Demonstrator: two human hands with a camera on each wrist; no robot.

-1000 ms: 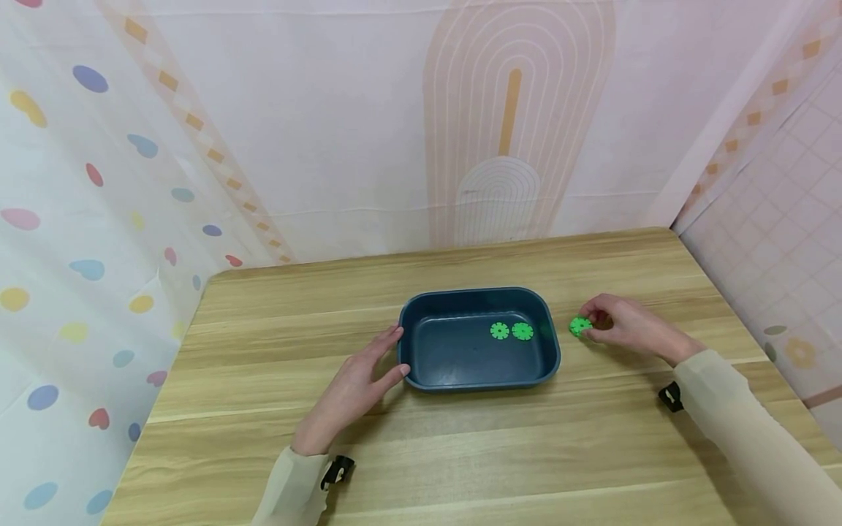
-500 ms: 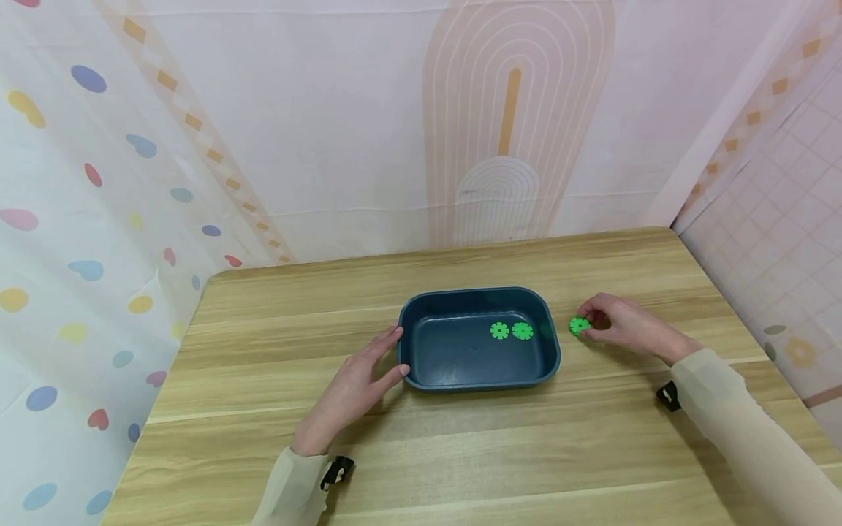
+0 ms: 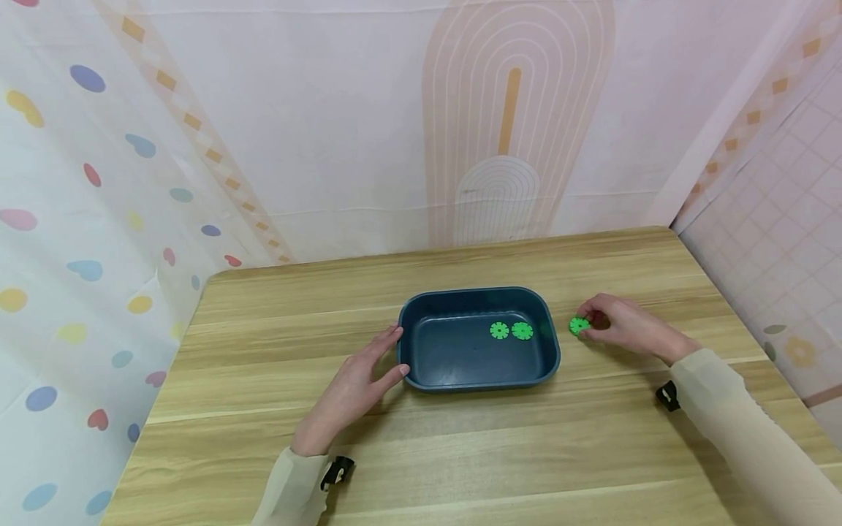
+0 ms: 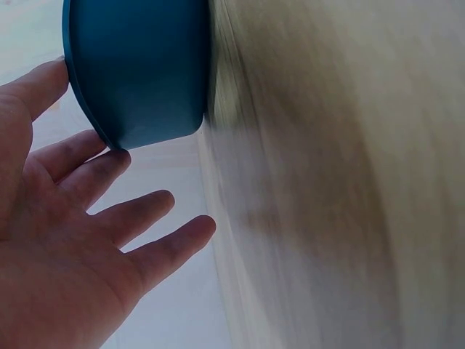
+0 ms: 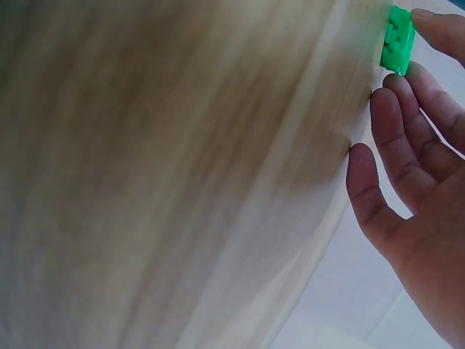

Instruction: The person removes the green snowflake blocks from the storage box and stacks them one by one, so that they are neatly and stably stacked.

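In the head view a dark blue rectangular plastic basin (image 3: pixel 454 361) sits on the wooden table. My left hand (image 3: pixel 351 387) touches its left rim with thumb and fingertips, the fingers fairly straight; the left wrist view shows them against the basin's side (image 4: pixel 145 73). Inside, toward the right, lie a single green notched disc (image 3: pixel 499 331) and a green disc pile (image 3: pixel 522 331) that looks thicker. Just right of the basin, my right hand (image 3: pixel 621 326) pinches a small stack of green notched discs (image 3: pixel 579 326) by its edge. Seen from the right wrist, the stack (image 5: pixel 397 40) has several layers close over the tabletop.
The wood-grain table (image 3: pixel 276 351) reaches back to a patterned cloth wall (image 3: pixel 355 146). More cloth hangs along the left and right sides. Black wrist straps (image 3: pixel 338 473) show at both sleeves.
Almost nothing differs. The right hand and its green discs have shifted very slightly to the left; the left hand stays at the basin's rim.
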